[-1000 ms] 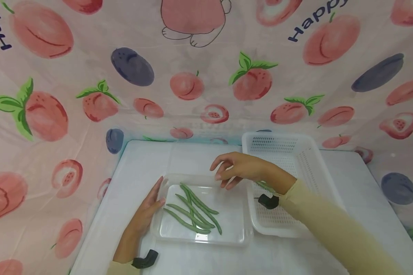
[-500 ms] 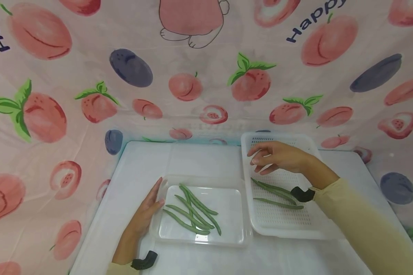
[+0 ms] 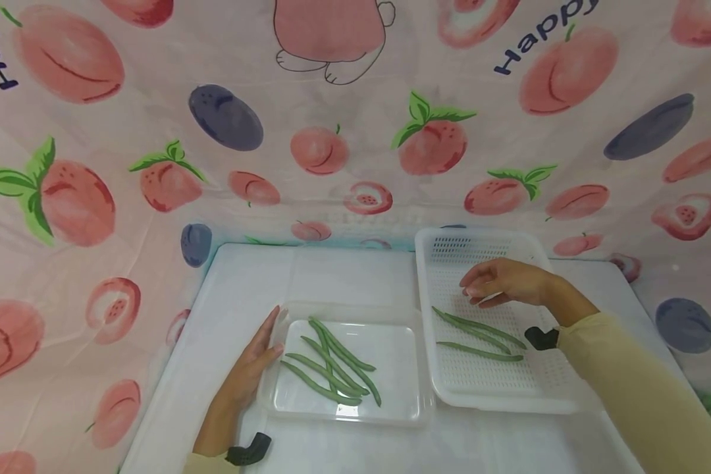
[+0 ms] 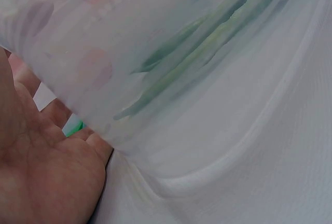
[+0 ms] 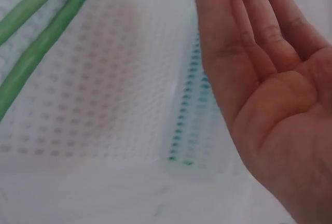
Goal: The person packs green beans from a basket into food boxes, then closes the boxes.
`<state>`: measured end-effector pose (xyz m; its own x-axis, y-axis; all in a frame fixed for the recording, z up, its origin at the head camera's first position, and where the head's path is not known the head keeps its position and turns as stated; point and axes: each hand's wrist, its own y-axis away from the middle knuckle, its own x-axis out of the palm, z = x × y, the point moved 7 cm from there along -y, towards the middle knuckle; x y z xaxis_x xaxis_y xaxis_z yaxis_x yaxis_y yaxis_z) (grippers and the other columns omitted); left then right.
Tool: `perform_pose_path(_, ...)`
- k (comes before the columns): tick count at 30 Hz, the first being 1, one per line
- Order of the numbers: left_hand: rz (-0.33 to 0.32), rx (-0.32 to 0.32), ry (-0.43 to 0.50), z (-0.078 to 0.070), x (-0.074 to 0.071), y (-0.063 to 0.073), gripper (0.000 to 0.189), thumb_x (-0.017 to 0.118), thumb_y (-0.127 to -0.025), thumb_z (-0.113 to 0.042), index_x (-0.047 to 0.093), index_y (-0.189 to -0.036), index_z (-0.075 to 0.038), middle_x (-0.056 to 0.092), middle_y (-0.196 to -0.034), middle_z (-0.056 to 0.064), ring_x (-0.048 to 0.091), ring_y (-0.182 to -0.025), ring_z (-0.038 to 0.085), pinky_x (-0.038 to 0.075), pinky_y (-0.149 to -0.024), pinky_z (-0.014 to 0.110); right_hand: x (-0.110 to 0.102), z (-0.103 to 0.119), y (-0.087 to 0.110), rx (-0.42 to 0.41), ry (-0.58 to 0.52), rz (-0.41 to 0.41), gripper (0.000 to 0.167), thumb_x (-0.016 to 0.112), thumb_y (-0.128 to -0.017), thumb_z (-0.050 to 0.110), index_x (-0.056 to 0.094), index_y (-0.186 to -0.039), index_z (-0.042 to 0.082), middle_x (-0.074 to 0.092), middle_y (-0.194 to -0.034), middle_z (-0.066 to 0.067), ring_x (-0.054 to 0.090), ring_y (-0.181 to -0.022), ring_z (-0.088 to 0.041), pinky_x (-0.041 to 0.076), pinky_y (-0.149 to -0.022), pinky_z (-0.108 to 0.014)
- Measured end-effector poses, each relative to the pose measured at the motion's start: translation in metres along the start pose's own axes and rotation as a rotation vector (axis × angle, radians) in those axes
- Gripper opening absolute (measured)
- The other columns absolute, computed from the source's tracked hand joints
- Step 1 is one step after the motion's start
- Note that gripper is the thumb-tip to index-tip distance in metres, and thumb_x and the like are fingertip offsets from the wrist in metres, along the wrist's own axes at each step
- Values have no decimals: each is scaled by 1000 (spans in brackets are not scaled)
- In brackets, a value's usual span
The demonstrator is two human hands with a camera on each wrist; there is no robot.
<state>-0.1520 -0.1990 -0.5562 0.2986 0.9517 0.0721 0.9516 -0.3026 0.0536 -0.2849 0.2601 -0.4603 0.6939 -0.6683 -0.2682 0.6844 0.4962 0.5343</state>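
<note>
In the head view my left hand [image 3: 251, 365] rests against the left side of a clear plastic container [image 3: 385, 415], thumb at its rim. Several green beans [image 3: 332, 368] lie crossed on the container's bottom. The left wrist view shows the palm [image 4: 52, 167] beside the cloudy wall, with beans [image 4: 207, 47] visible through it. Over the white perforated basket [image 3: 432, 388] hovers my right hand [image 3: 509, 283], its fingers loosely bent with nothing between them. Below it a few more beans [image 3: 480, 355] lie on the basket floor; two [image 5: 41, 53] show in the right wrist view.
Container and basket stand side by side on a white table [image 3: 249, 270], the basket at the right. Behind the table and along both sides hangs a pink fruit-print cloth [image 3: 367, 131]. Dark wrist cameras [image 3: 249, 449] sit at both sleeves.
My right hand has moved right from above the container to over the basket, bringing the beans there into sight. The left hand and the beans in the container have stayed in place.
</note>
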Motion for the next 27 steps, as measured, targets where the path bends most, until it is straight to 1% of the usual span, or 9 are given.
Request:
perform_pose_path(2, -4, -3, -1, 1, 0, 0, 71, 44, -107, -13, 8, -166, -30, -1, -174, 3, 0, -158, 42, 14, -117, 67, -1, -9, -3, 22, -12, 4, 52, 72, -96, 19, 54, -134, -11, 69, -119, -20, 65, -115, -36, 57, -99, -43)
perform_pose_path(8, -9, -14, 23, 3, -1, 1, 72, 46, -107, -14, 9, -165, -32, 0, -174, 1, 2, -159, 39, 16, -118, 64, 0, -30, -13, 60, 13, 4, 50, 71, -96, 19, 55, -133, -11, 69, -121, -21, 68, -109, -27, 56, -99, -41)
perform_pose_path(12, -8, -12, 16, 4, -1, 0, 72, 46, -107, -14, 7, -166, -30, 1, -174, 1, 3, -159, 38, 16, -118, 64, 2, -40, -17, 81, 67, 9, 48, 72, -96, 21, 58, -133, -6, 68, -125, -18, 67, -111, -22, 55, -102, -43)
perform_pose_path(15, -10, -10, 8, 4, -1, 0, 73, 46, -106, -14, 7, -166, -28, 1, -174, 1, 3, -159, 38, 16, -118, 64, 5, -47, -19, 107, 88, 28, 46, 73, -95, 22, 61, -132, -2, 68, -127, -14, 66, -113, -21, 53, -103, -46)
perform_pose_path(20, -11, -9, 17, 3, -2, 1, 72, 45, -106, -11, 8, -166, -29, 2, -174, -1, 1, -160, 37, 14, -119, 64, 14, -59, -22, 160, 116, 69, 45, 76, -93, 27, 65, -129, 2, 70, -122, -8, 64, -112, -19, 55, -99, -44)
perform_pose_path(24, -2, 4, 10, 3, -2, 0, 71, 43, -107, -9, 8, -166, -29, 1, -174, 0, 1, -159, 38, 13, -118, 64, 19, -66, -26, 180, 135, 71, 42, 78, -90, 28, 68, -124, 5, 71, -116, -4, 63, -108, -18, 56, -94, -40)
perform_pose_path(27, 7, 12, 7, 2, -2, -1, 71, 42, -107, -8, 8, -166, -29, 0, -174, 2, 1, -159, 40, 13, -118, 65, 24, -69, -27, 196, 119, 73, 41, 80, -89, 27, 70, -122, 5, 71, -114, -4, 63, -106, -18, 58, -92, -41)
